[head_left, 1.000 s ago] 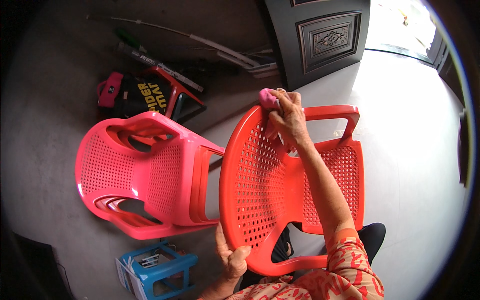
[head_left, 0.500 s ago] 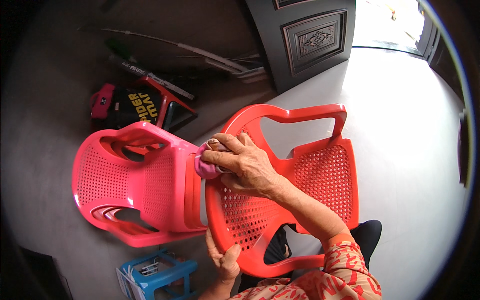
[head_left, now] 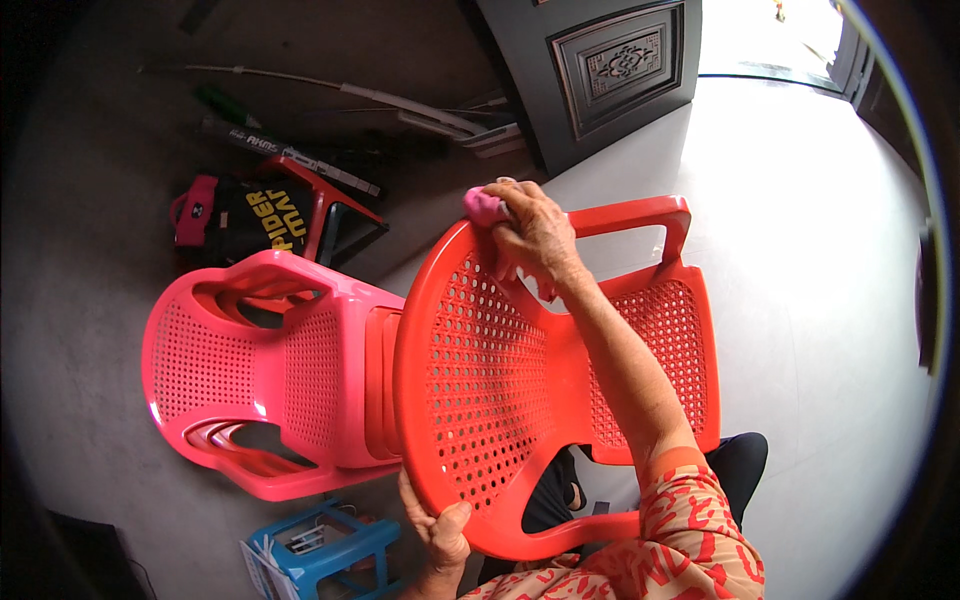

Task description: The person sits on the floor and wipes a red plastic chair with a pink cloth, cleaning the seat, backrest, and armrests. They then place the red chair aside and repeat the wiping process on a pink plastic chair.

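In front of me is a red plastic armchair (head_left: 570, 370) with a perforated back and seat. My left hand (head_left: 443, 530) grips the near end of its backrest rim, thumb on top and fingers underneath. At the far end of the backrest, where the far armrest begins, my right hand (head_left: 535, 225) presses a pink cloth (head_left: 484, 207) onto the rim. Part of the cloth hangs below the palm along the inner side of the back. My right forearm crosses over the chair and hides some of the seat.
Pink and red stacked armchairs (head_left: 340, 350) stand close on the left. A blue stool (head_left: 330, 550) is at the lower left. Behind them are a black bag (head_left: 260, 220) with a red frame and long poles (head_left: 400, 110). A dark panelled door (head_left: 620, 70) stands at the back.
My right hand has slid the cloth along the backrest rim from its middle to the far end. My left hand stays on the near end, and the chair has barely shifted.
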{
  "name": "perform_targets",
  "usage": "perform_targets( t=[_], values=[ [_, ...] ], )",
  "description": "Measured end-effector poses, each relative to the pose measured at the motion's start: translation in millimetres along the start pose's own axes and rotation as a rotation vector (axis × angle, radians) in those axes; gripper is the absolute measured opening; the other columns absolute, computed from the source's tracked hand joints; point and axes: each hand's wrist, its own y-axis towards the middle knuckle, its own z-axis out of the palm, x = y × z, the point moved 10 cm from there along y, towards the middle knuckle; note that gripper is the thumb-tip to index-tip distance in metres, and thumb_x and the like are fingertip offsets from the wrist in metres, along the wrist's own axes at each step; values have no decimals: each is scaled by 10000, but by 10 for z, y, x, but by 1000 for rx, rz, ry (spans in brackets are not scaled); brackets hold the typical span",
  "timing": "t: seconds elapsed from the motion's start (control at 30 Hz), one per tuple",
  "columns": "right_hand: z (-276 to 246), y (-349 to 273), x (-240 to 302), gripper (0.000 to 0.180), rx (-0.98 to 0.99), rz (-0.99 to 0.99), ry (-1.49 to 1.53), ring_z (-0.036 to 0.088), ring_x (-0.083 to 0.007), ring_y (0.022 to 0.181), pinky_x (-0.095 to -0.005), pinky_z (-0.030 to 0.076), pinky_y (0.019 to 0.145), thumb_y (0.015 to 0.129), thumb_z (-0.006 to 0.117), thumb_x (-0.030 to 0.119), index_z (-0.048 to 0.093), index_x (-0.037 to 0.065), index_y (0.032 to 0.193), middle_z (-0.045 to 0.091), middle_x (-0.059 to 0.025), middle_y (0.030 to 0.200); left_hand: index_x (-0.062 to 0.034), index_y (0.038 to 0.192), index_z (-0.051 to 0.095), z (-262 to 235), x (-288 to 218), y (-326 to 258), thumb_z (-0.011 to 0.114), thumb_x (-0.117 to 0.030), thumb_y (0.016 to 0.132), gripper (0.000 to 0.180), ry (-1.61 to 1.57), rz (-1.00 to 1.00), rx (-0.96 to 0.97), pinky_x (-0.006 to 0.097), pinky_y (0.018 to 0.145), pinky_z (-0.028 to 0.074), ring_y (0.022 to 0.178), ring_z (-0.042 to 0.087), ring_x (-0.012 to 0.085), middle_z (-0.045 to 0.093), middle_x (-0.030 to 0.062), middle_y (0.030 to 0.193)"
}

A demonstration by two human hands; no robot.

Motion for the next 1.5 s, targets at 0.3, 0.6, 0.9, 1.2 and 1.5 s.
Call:
perform_targets(
  t=[0.3,0.6,0.9,1.2,1.5],
  values=[
    [-334,-124,-709,324,36,178,-638,603,-323,972,-419,543,740,815,612,170,609,221,1134,586,-58,1146,-16,1428,299,-28,12,-9,541,-46,648,817,30,-5,-9,385,1052,352,1189,486,233,479,122,1314],
    [-1117,-219,-991,271,-17,93,-977,605,-272,951,-367,574,685,802,613,121,649,160,1068,601,-48,1081,9,1423,306,32,-36,5,516,-49,642,811,22,72,21,381,1059,345,1190,491,239,483,134,1313],
    [-1558,-270,-1299,266,-33,373,-818,602,-348,993,-425,565,738,835,597,157,621,167,1100,576,-87,1164,-18,1378,384,60,23,-173,540,-12,735,661,155,-50,1,378,995,412,1123,529,230,516,116,1259],
    [-1598,-711,-1257,368,-297,241,-684,579,-362,1019,-432,552,770,784,570,55,548,130,1144,532,-89,1265,-33,1372,377,-210,288,-394,564,23,757,645,254,-19,-183,378,944,457,1097,533,230,493,129,1264],
    [-1085,-604,-910,337,-232,116,-769,571,-294,902,-388,561,604,801,574,98,586,106,1138,503,-85,1119,71,1398,298,433,-443,322,545,-73,779,682,224,177,228,382,1051,361,1201,485,259,462,176,1330]
  ],
)
